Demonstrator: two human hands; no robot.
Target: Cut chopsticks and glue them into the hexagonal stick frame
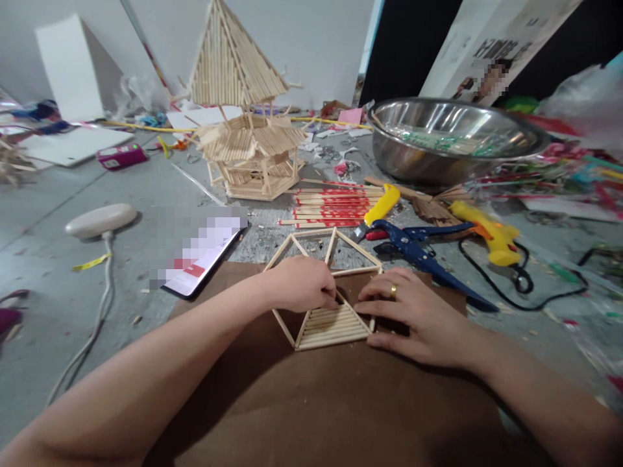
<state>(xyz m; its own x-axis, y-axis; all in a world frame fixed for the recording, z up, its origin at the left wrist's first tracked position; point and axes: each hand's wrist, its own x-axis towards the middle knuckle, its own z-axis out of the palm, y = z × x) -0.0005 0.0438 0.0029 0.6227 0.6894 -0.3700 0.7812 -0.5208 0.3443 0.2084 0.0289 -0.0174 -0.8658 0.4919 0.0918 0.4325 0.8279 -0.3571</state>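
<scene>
Cluttered grey worktop (63, 311) fills the view, with a brown board (316, 402) laid at its near edge. Across the board's far edge lies a stick frame (331, 324), a flat hexagon of thin wooden sticks with spokes. Only its nearest wedge is filled in.

The left hand (302, 282) is curled tight, its fingertips pressed down at the hub where the spokes meet. Whether they nip a loose stick there I cannot tell. The right hand (413, 314) lies flat and spread, its fingers resting on the frame's right rim, with nothing clasped. The filled wedge sits between the two hands, just below both sets of fingertips.

The frame looks very light and brittle (probably weakest at the joints). It is best taken at the filled wedge or at a rim corner and kept flat.

Toward the far edge stand a stick pagoda (243, 117) and a steel bowl (452, 136). Nearer lie printed chopsticks (331, 207), a blue cutter (423, 250) and a yellow glue gun (487, 233).
</scene>
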